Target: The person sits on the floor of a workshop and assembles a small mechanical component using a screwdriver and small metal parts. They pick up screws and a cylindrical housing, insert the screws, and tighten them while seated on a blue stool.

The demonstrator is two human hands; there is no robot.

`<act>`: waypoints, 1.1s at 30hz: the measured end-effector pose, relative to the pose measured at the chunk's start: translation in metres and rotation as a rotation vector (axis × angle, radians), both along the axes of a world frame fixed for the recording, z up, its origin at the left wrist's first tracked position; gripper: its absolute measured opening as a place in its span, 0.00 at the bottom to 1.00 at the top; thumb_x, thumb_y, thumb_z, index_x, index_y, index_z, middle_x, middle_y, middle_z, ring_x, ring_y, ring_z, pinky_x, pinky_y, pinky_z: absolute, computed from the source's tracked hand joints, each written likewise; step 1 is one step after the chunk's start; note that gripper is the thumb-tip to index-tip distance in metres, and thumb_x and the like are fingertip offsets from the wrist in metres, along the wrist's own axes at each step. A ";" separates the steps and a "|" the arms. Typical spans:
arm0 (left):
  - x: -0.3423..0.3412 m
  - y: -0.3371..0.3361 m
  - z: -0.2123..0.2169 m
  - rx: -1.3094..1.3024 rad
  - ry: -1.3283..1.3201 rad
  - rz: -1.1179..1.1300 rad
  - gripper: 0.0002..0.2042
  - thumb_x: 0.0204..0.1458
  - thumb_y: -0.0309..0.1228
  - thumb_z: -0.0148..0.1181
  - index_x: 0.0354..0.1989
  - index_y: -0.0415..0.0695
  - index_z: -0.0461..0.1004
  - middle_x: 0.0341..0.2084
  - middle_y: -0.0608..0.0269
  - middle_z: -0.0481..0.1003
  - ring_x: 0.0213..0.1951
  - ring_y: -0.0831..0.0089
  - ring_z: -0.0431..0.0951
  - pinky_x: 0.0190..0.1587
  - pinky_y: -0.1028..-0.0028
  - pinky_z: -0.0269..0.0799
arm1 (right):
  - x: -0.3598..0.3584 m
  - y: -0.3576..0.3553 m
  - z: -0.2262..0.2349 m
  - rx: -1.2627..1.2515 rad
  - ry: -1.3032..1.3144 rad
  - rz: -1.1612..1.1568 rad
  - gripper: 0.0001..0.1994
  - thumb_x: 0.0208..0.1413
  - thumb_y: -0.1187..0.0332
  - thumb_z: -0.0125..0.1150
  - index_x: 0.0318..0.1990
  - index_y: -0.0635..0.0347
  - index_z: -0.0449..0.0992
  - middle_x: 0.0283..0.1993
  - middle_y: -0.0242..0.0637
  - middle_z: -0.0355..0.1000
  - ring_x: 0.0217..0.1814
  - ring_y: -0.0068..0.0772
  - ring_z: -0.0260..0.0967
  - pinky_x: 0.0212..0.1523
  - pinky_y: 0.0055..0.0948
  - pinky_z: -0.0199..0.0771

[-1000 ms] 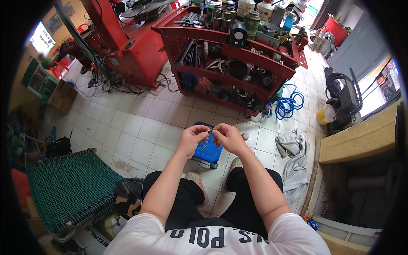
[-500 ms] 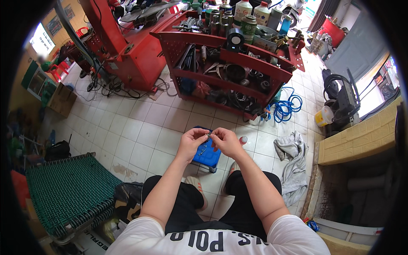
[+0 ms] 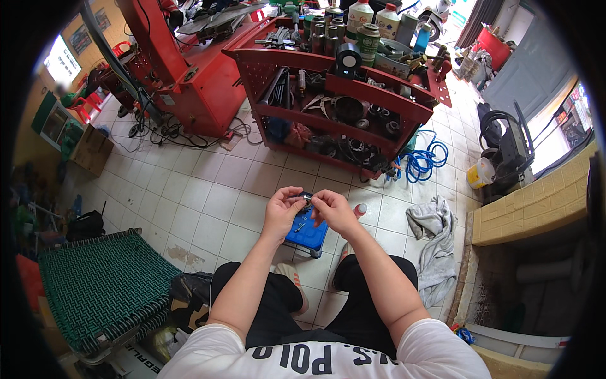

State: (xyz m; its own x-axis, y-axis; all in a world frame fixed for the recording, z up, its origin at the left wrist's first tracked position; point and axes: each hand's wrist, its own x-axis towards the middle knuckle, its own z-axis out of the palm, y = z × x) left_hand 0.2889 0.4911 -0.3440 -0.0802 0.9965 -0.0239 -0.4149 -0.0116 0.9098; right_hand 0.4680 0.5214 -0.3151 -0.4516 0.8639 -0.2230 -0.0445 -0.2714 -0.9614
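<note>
Over a small blue plastic stool (image 3: pixel 310 239), my two hands meet at a small dark and silvery part (image 3: pixel 307 197), too small to name. My left hand (image 3: pixel 282 213) is closed, with thumb and fingers pinching one side of it. From the other side my right hand (image 3: pixel 335 211) grips it with bent fingers. A few small metal pieces (image 3: pixel 301 226), perhaps screws, lie on the stool top, partly hidden by the hands. Just right of the stool stands a small reddish bottle (image 3: pixel 360 210).
Ahead stands a red tool cart (image 3: pixel 334 117) loaded with cans, bottles and parts. A blue hose (image 3: pixel 426 158) coils beside it. A grey cloth (image 3: pixel 435 249) lies at the right on the tiles, and a green woven folding bed (image 3: pixel 107 284) is at the left.
The small part between my fingers has turned and now shows a larger dark and silvery surface. My hands have stayed nearly in place above the stool.
</note>
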 end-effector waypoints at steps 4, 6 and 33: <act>-0.001 0.001 -0.007 -0.058 0.056 0.028 0.12 0.60 0.22 0.62 0.51 0.38 0.73 0.48 0.59 0.76 0.45 0.76 0.79 0.51 0.75 0.77 | 0.000 0.001 0.000 -0.001 0.021 -0.005 0.09 0.70 0.66 0.55 0.43 0.65 0.73 0.27 0.34 0.76 0.22 0.23 0.73 0.25 0.23 0.74; -0.002 0.001 -0.004 -0.105 0.002 0.030 0.11 0.62 0.24 0.60 0.51 0.38 0.73 0.45 0.60 0.77 0.44 0.77 0.79 0.49 0.76 0.76 | 0.001 0.001 0.000 0.007 0.004 -0.009 0.09 0.69 0.66 0.55 0.43 0.65 0.73 0.27 0.34 0.76 0.22 0.23 0.73 0.25 0.23 0.74; 0.001 -0.002 0.002 0.072 0.134 0.065 0.16 0.61 0.27 0.63 0.55 0.37 0.70 0.49 0.57 0.74 0.38 0.78 0.78 0.45 0.77 0.75 | -0.003 -0.002 -0.005 0.093 -0.183 -0.100 0.09 0.67 0.68 0.57 0.41 0.67 0.74 0.26 0.36 0.77 0.24 0.22 0.74 0.22 0.24 0.74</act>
